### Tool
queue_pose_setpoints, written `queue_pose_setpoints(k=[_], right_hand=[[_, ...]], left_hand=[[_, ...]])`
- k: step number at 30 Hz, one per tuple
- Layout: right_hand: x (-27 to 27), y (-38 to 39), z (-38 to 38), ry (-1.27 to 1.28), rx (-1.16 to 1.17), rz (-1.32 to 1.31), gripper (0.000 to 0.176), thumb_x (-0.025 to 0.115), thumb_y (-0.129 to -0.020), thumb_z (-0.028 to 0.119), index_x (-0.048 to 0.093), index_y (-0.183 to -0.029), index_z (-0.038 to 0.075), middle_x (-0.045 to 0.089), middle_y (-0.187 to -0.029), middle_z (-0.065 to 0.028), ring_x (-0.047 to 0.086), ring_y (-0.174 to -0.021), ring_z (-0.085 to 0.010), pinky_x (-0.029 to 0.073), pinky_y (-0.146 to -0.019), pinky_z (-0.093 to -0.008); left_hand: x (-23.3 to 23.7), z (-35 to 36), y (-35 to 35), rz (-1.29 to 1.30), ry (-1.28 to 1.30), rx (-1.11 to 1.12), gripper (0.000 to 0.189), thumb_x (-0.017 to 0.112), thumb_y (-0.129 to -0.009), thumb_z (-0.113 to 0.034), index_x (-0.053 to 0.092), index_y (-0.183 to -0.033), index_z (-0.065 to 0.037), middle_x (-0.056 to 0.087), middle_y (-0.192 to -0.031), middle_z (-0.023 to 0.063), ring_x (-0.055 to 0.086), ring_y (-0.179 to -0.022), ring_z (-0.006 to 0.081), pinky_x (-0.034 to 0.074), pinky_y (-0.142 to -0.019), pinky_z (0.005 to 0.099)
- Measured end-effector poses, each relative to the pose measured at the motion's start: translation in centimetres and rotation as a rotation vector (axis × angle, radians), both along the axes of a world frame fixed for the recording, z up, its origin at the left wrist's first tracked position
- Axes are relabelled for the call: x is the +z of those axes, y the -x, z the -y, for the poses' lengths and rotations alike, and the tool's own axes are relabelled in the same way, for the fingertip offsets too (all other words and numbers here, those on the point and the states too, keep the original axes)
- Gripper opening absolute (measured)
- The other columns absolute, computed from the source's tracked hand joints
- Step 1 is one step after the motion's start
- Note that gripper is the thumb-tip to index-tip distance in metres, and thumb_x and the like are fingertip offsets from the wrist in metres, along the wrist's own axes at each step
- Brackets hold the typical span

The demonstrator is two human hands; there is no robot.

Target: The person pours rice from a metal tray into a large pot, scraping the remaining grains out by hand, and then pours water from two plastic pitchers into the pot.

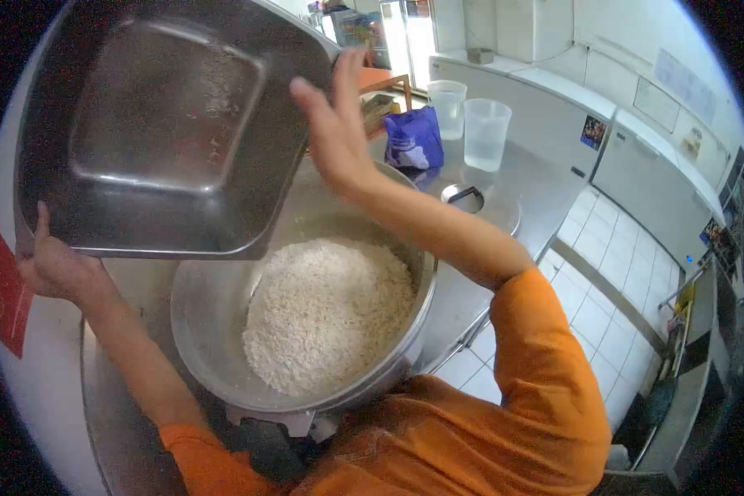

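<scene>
A deep rectangular metal pan is raised and tilted at the upper left, its bare inside facing me. My left hand grips its lower left corner, one finger over the rim. Beside the pan's right side is my right hand, slightly blurred, with fingers and thumb stretched apart. Below the pan stands a large round metal pot, holding a mound of coarse whitish flour-like material. The pan's lower edge overlaps the pot's far left rim in this view.
Past the pot, the steel table bears a purple bag, a clear plastic jug with liquid, another plastic container and a lid with a black handle. White chest freezers line the right wall.
</scene>
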State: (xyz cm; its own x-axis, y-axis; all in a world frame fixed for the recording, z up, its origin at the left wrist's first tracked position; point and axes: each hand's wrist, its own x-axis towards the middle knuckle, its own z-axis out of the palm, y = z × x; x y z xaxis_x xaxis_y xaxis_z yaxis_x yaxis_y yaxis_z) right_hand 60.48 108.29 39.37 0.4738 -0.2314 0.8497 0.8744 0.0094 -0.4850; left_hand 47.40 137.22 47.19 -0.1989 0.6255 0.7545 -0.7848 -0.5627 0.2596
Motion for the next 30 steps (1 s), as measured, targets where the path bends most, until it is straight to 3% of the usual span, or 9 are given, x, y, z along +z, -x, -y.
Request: queue_pose_setpoints(k=[2,5,8,10,13,17,20,26,30], right_hand=[[-1.6,3.5,-1.3,-0.069,0.776,-0.164,0.082,0.053,-0.09,0.034,0.003,-0.143,-0.004,0.006,-0.151,-0.0221,0.012,-0.139,-0.0317,0.01,-0.112,-0.0339],[-4.3,6.7,-3.3,0.19,0.719,-0.226,0.075,0.052,-0.09,0.038,0.02,-0.14,-0.006,0.022,-0.146,-0.0221,0.022,-0.136,-0.0317,0.018,-0.111,-0.0347],[-2.9,8.5,-0.7,1.726,1.206,-0.649,0.061,0.049,-0.09,0.047,0.048,-0.126,-0.003,0.048,-0.129,-0.0232,0.048,-0.119,-0.0346,0.04,-0.098,-0.0398],[-4.5,9.1,1.0,1.766,0.852,0.024,0.056,0.052,-0.089,0.045,0.055,-0.117,-0.003,0.058,-0.115,-0.0237,0.056,-0.107,-0.0365,0.046,-0.089,-0.0425],[-3.3,9.2,4.0,1.634,0.289,0.301,0.052,0.054,-0.088,0.045,0.059,-0.109,-0.002,0.061,-0.106,-0.0247,0.059,-0.102,-0.0359,0.047,-0.088,-0.0426],[0.3,8.7,4.9,1.055,0.649,0.266,0.043,0.063,-0.081,0.035,0.059,-0.103,-0.002,0.062,-0.092,-0.0222,0.061,-0.091,-0.0364,0.049,-0.077,-0.0446],[-0.6,7.9,3.3,1.429,0.129,0.537,0.041,0.067,-0.077,0.03,0.058,-0.106,0.002,0.059,-0.096,-0.0164,0.059,-0.094,-0.0341,0.051,-0.081,-0.042],[3.9,-0.6,-1.0,0.769,-0.796,0.886,0.06,0.056,-0.08,0.039,0.048,-0.124,-0.002,0.043,-0.132,-0.0226,0.044,-0.12,-0.0393,0.041,-0.096,-0.048],[0.0,-5.9,-2.7,0.996,-0.848,0.511,0.065,0.052,-0.084,0.044,0.045,-0.126,-0.004,0.04,-0.134,-0.0253,0.044,-0.12,-0.041,0.039,-0.098,-0.0485]], left_hand=[[0.8,0.3,-0.4,0.067,0.015,0.023,0.019,0.066,-0.065,0.011,0.058,-0.082,0.012,0.062,-0.092,0.0224,0.064,-0.073,0.0285,0.059,-0.067,0.0434],[2.2,-1.5,-0.9,0.123,-0.006,0.204,0.017,0.068,-0.061,0.012,0.052,-0.069,0.01,0.06,-0.079,0.0229,0.062,-0.064,0.0258,0.059,-0.058,0.0429],[2.9,1.6,-0.2,0.201,-0.068,0.201,0.017,0.067,-0.062,0.015,0.052,-0.069,0.01,0.062,-0.081,0.0229,0.061,-0.066,0.0236,0.057,-0.06,0.0418],[3.3,1.6,0.6,0.231,-0.221,0.198,0.018,0.067,-0.063,0.015,0.053,-0.073,0.011,0.063,-0.084,0.0226,0.062,-0.068,0.0234,0.057,-0.062,0.0415],[3.3,5.6,2.0,0.225,-0.302,0.229,0.024,0.068,-0.065,0.014,0.055,-0.085,0.01,0.064,-0.091,0.0212,0.062,-0.076,0.0227,0.055,-0.071,0.0383],[2.5,6.8,3.5,0.19,-0.379,0.327,0.028,0.068,-0.066,0.013,0.057,-0.091,0.008,0.065,-0.093,0.0179,0.063,-0.082,0.0223,0.048,-0.083,0.033],[1.6,8.4,4.0,0.088,-0.344,0.121,0.032,0.068,-0.065,0.012,0.057,-0.095,0.008,0.065,-0.094,0.0162,0.063,-0.083,0.0221,0.046,-0.086,0.0322],[1.3,12.2,2.9,-0.114,-0.413,0.128,0.034,0.064,-0.065,0.012,0.053,-0.097,0.008,0.064,-0.092,0.0138,0.063,-0.082,0.0197,0.048,-0.081,0.0297],[1.7,13.2,1.3,-0.181,-0.462,0.104,0.031,0.06,-0.064,0.012,0.053,-0.093,0.004,0.062,-0.089,0.0118,0.061,-0.081,0.0179,0.047,-0.081,0.0279]])
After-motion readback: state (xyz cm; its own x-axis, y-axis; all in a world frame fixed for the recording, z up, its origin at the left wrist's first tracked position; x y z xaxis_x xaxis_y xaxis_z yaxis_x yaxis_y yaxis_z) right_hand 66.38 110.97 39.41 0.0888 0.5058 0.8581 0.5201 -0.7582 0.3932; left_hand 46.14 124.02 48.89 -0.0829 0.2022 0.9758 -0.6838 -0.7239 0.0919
